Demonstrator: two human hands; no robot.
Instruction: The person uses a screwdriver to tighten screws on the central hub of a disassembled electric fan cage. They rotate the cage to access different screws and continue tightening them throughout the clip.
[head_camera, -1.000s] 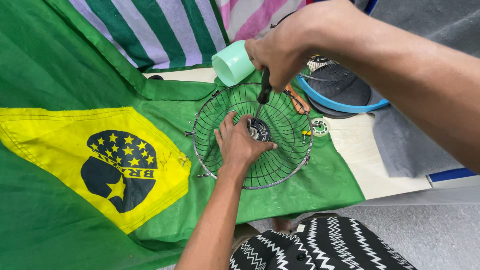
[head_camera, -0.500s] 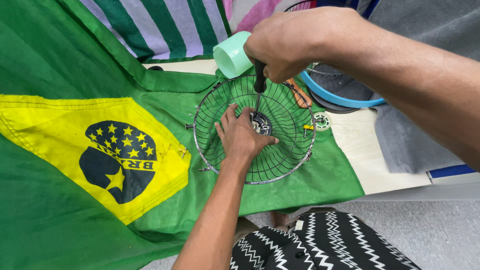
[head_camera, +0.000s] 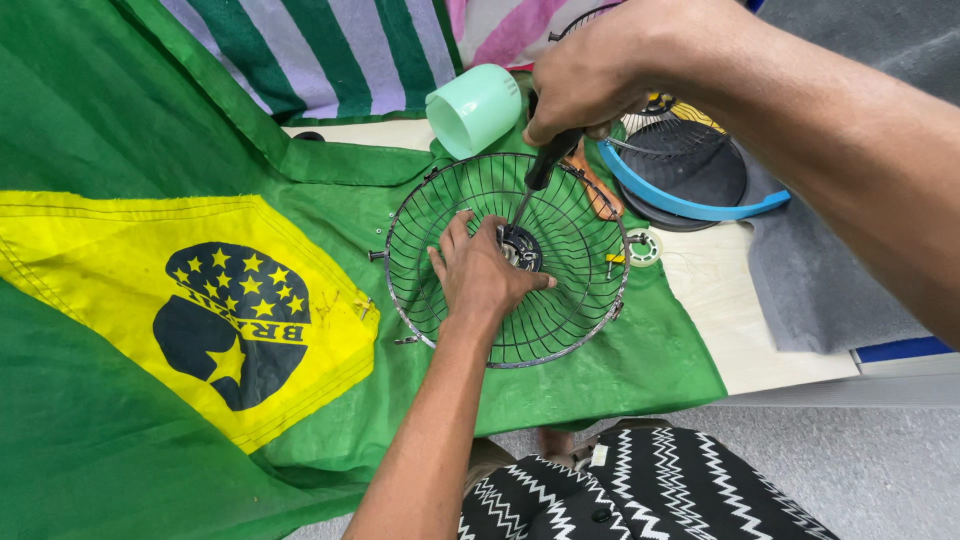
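A green and yellow flag (head_camera: 150, 300) covered the table (head_camera: 740, 310), and on it sat a wire fan guard (head_camera: 560, 310) holding the left hand (head_camera: 480, 275), fingers spread flat near its hub, while the right hand (head_camera: 585, 75) gripped a screwdriver (head_camera: 535, 180) there, a mint cup (head_camera: 473, 108) lying empty beyond.

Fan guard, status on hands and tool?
Left hand flat inside wire fan guard. Right hand shut on screwdriver, tip at hub. Mint cup alongside.

We cannot see the screwdriver (head_camera: 535, 185) tip or hub (head_camera: 522, 247) fastener; our left hand (head_camera: 483, 275) covers part of the hub.
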